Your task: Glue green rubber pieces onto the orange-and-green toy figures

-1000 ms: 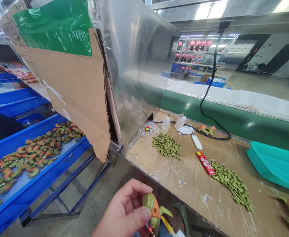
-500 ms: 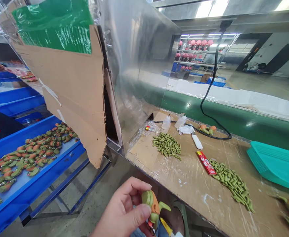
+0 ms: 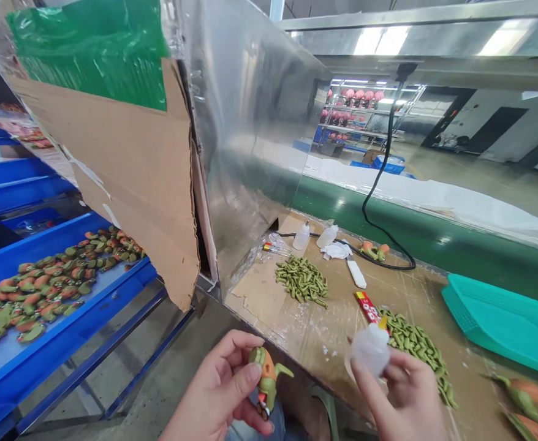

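I'm watching the left grip (image 3: 216, 389) clamping a green-and-orange painted figure (image 3: 266, 375) between thumb and fingers, holding it just off the near edge of the cardboard-topped desk (image 3: 255, 294). The right grip (image 3: 400, 395) is pinching a translucent white plastic piece (image 3: 370, 349), too blurred for me to name exactly, above that same edge. On the desk, a heap of small green parts (image 3: 302, 280) is lying toward the back, and a second heap (image 3: 416, 349) is lying just beside a red-and-yellow packet (image 3: 367, 306). A teal plastic tray (image 3: 503, 324) is sitting at the right, while a blue rack (image 3: 131, 285) is carrying rows of similar figures (image 3: 43, 294) on the left.
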Motion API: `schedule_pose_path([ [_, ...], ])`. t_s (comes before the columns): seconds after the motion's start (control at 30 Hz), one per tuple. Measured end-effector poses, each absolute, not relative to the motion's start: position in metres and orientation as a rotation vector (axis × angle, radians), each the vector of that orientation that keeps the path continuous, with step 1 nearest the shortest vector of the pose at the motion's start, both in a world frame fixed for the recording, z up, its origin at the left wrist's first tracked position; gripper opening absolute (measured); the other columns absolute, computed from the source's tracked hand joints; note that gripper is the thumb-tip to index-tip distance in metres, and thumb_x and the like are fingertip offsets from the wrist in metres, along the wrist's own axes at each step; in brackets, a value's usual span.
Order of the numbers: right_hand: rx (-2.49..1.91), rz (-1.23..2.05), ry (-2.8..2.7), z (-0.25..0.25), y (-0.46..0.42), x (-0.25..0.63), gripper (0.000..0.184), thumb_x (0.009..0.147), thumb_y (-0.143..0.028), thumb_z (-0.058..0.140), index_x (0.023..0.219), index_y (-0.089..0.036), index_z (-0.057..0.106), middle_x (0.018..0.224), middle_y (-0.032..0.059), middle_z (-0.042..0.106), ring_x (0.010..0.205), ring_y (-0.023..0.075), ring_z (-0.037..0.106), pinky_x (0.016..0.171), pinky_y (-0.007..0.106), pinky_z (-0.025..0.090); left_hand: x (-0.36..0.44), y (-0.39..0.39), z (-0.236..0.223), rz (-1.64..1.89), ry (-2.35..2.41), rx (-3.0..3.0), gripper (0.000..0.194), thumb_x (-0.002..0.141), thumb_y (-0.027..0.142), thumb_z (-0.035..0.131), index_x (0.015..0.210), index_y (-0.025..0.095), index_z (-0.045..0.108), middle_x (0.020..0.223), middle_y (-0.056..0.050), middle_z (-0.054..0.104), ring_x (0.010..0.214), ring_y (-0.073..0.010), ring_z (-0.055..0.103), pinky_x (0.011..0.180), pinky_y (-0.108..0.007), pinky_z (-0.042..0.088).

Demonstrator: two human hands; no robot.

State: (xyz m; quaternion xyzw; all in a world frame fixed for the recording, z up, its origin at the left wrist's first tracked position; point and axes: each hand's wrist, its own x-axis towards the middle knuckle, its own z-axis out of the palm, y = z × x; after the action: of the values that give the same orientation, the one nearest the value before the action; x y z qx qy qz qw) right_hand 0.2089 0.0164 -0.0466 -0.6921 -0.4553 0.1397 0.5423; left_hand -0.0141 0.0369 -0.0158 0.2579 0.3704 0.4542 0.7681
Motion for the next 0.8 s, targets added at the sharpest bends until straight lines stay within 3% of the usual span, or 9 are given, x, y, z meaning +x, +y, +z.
schedule_pose_path([
  [0.07,-1.770,0.400,-0.955,-0.062,0.043,0.230,0.060,0.064,-0.057,0.067,0.105,-0.020,0.043,0.096,0.0098,0.064,0.087,0.0275,0.063,0.074,0.041,0.050,-0.015,0.039,-0.017,0.991,0.822,0.557,0.035,0.064,0.034,0.080,0.089,0.018,0.062,0.067,0.005,0.062,0.052,-0.0081,0.056,0.040,-0.025,0.058],
  [0.2,-1.869,0.294,-0.912,-0.068,0.055,0.240,0.073,0.058,-0.065,0.064,0.109,-0.016,0.047,0.106,0.0166,0.059,0.096,0.0340,0.058,0.083,0.049,0.044,-0.019,0.043,-0.020,1.013,0.845,0.548,0.035,0.062,0.034,0.081,0.088,0.019,0.063,0.065,0.005,0.061,0.052,-0.0094,0.057,0.040,-0.026,0.057],
  [0.27,-1.896,0.055,-0.949,-0.062,0.048,0.228,0.065,0.065,-0.059,0.064,0.110,-0.014,0.049,0.109,0.0178,0.056,0.096,0.0323,0.056,0.082,0.046,0.044,-0.021,0.045,-0.021,1.041,0.865,0.544,0.033,0.062,0.033,0.081,0.087,0.020,0.064,0.065,0.005,0.061,0.053,-0.0097,0.056,0.040,-0.026,0.057],
  [0.33,-1.850,-0.131,-1.179,-0.058,0.048,0.210,0.041,0.078,-0.047,0.059,0.104,-0.015,0.053,0.101,0.0147,0.058,0.086,0.0260,0.058,0.076,0.039,0.045,-0.020,0.047,-0.021,1.059,0.878,0.541,0.031,0.064,0.032,0.080,0.087,0.020,0.063,0.066,0.005,0.061,0.054,-0.0097,0.055,0.039,-0.025,0.056],
  [0.43,-1.708,-0.045,-1.618,-0.066,0.072,0.184,0.018,0.087,-0.035,0.047,0.093,-0.020,0.055,0.083,0.0059,0.063,0.073,0.0202,0.059,0.067,0.031,0.047,-0.017,0.049,-0.021,1.057,0.876,0.550,0.031,0.065,0.031,0.080,0.087,0.019,0.063,0.066,0.005,0.062,0.053,-0.0093,0.054,0.039,-0.025,0.056],
  [0.63,-1.713,0.056,-1.659,-0.080,0.122,0.173,0.017,0.080,-0.023,0.039,0.083,-0.017,0.056,0.082,0.0118,0.062,0.079,0.0293,0.058,0.068,0.044,0.048,-0.020,0.046,-0.020,1.063,0.855,0.570,0.035,0.060,0.035,0.082,0.085,0.019,0.064,0.064,0.005,0.063,0.053,-0.0105,0.059,0.039,-0.026,0.057],
  [0.7,-1.673,0.116,-1.615,-0.070,0.110,0.173,0.018,0.083,-0.026,0.042,0.085,-0.018,0.057,0.082,0.0098,0.064,0.076,0.0264,0.059,0.066,0.040,0.049,-0.024,0.045,-0.023,1.050,0.853,0.573,0.035,0.060,0.036,0.082,0.086,0.019,0.064,0.065,0.005,0.063,0.052,-0.0093,0.058,0.040,-0.024,0.057],
  [0.8,-1.547,0.241,-1.580,-0.043,0.071,0.165,0.017,0.088,-0.034,0.046,0.092,-0.024,0.059,0.088,0.0021,0.065,0.079,0.0172,0.062,0.067,0.026,0.050,-0.026,0.043,-0.026,1.020,0.822,0.585,0.035,0.063,0.036,0.080,0.089,0.019,0.063,0.068,0.004,0.064,0.052,-0.0079,0.058,0.040,-0.022,0.057],
])
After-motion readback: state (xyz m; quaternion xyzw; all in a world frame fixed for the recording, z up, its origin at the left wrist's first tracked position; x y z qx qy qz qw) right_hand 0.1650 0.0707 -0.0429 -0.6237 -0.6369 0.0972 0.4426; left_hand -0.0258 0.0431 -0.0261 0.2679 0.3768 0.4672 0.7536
